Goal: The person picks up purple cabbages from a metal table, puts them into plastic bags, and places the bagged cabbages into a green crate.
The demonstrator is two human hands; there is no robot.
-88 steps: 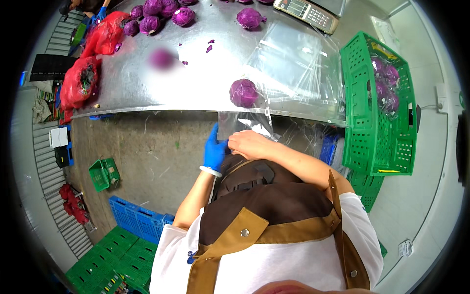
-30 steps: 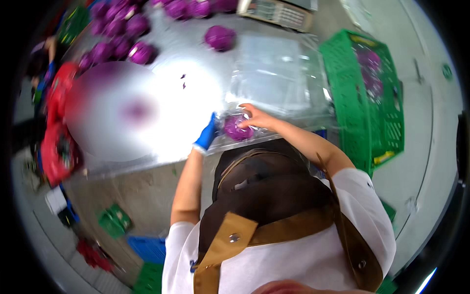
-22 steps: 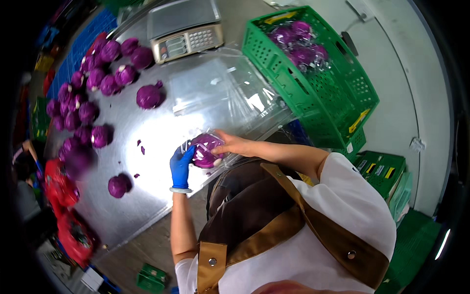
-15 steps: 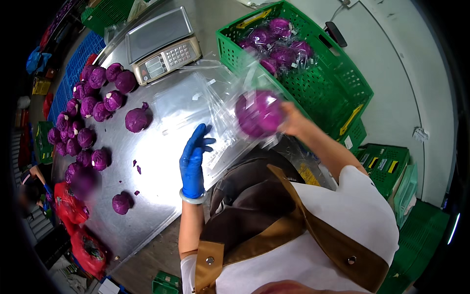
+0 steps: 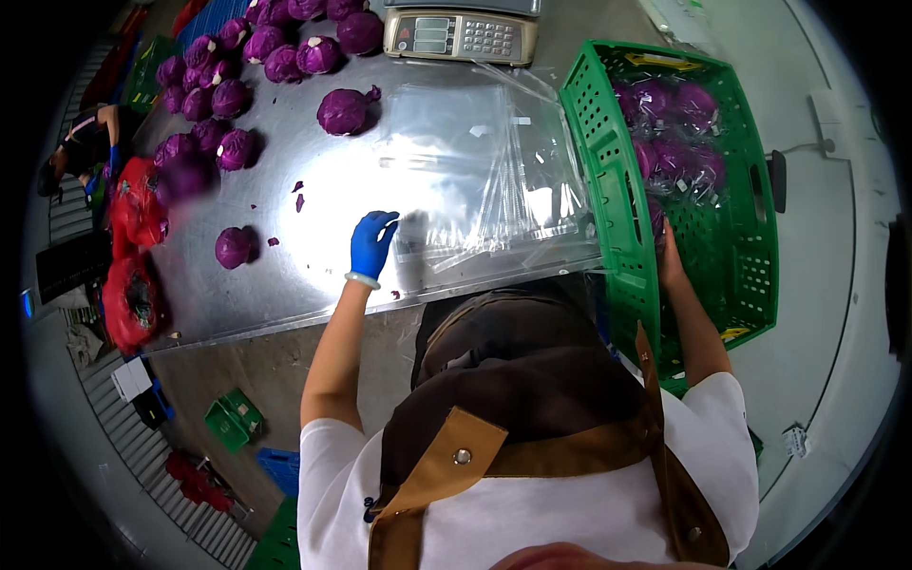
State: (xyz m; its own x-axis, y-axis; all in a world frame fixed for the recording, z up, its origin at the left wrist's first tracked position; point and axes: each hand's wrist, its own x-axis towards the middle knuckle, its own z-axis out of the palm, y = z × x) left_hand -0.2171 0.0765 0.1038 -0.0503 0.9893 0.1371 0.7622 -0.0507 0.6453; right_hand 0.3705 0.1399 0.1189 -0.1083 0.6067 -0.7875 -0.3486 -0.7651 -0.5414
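Observation:
My right hand (image 5: pixel 671 261) is down inside the green plastic crate (image 5: pixel 601 142), holding a purple cabbage (image 5: pixel 656 217) by its side. The crate's near wall hides most of that cabbage and some of my fingers. Several purple cabbages wrapped in clear film (image 5: pixel 672 157) lie toward the crate's far end. Over the metal table, my left hand (image 5: pixel 370 245) in a blue glove holds nothing; its fingers are loosely bent and apart. Beside it lies a stack of clear plastic bags (image 5: pixel 456 161).
Bare purple cabbages (image 5: pixel 264 45) crowd the table's far left, and a single cabbage (image 5: pixel 234 248) sits nearer. A scale (image 5: pixel 462 36) stands at the back. Red net bags (image 5: pixel 133 299) rest along the left edge. Another person (image 5: pixel 90 142) is at the far left.
My right hand has carried the bagged cabbage from above the table rightward into the crate. My left hand stays over the table, its fingers more bent. The whole view has turned toward the right.

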